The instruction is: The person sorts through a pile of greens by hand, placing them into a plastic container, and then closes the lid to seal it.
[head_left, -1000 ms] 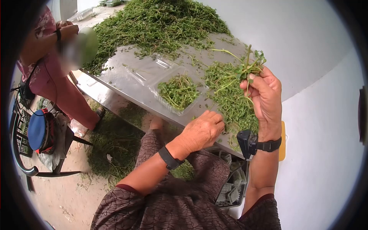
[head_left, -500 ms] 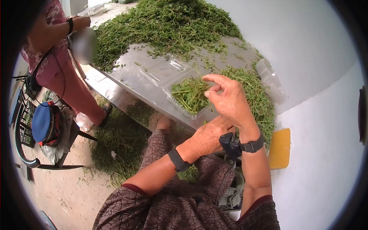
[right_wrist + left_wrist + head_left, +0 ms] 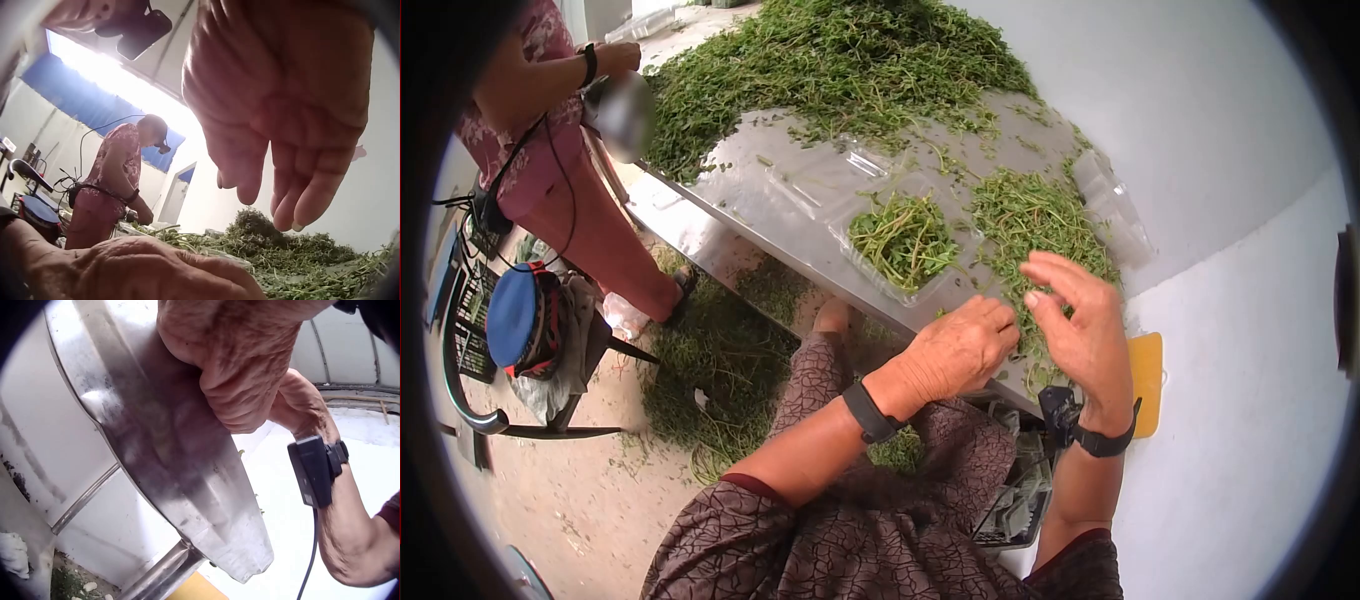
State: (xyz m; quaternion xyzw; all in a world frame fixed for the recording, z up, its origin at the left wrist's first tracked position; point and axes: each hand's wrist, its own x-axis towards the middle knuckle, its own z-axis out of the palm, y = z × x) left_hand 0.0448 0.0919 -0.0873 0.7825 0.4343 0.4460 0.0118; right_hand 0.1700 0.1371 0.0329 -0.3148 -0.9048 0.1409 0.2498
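My right hand (image 3: 1088,325) is over the near edge of a smaller heap of green stems (image 3: 1035,225), fingers loosely bent and apart from the thumb, nothing between them. My left hand (image 3: 965,345) is at the table's front edge with its fingers curled under; what lies inside them is hidden. In the left wrist view its curled underside (image 3: 240,381) overlaps the metal table edge (image 3: 156,450). To the left of the heap, an open clear plastic box (image 3: 915,295) holds a bunch of leafy green stems (image 3: 903,240), its lid folded back toward the left.
A large mound of greens (image 3: 850,70) covers the far table. Another clear plastic container (image 3: 1110,205) leans near the wall. A yellow board (image 3: 1147,385) hangs at right, and a crate of plastic boxes (image 3: 1015,490) sits below. Another person (image 3: 550,150) stands left, near a chair (image 3: 495,425).
My right hand carried a bunch of stems to the plastic box, let go of it there and moved back right to the heap, now without stems. My left hand stayed near the table edge.
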